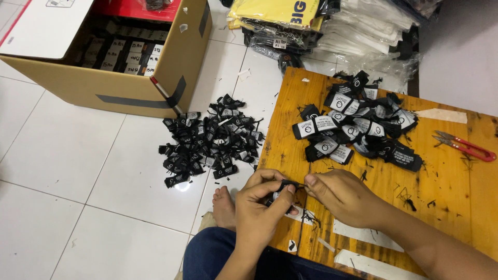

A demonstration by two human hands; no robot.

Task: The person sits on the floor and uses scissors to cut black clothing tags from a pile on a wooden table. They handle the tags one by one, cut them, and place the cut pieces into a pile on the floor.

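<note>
Black label [282, 187] crosswise (between both hands)

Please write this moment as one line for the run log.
left hand: holds black label | right hand: pinches same label | board: label pile, red snips | floor: second label pile

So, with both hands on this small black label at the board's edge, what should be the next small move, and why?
Probably drop it leftward onto the floor pile. The left hand and right hand pinch one black label over the edge of the wooden board. Similar loose labels lie on the floor, while bundled ones wait on the board. The red snips lie unused, so cutting seems not needed.
</note>
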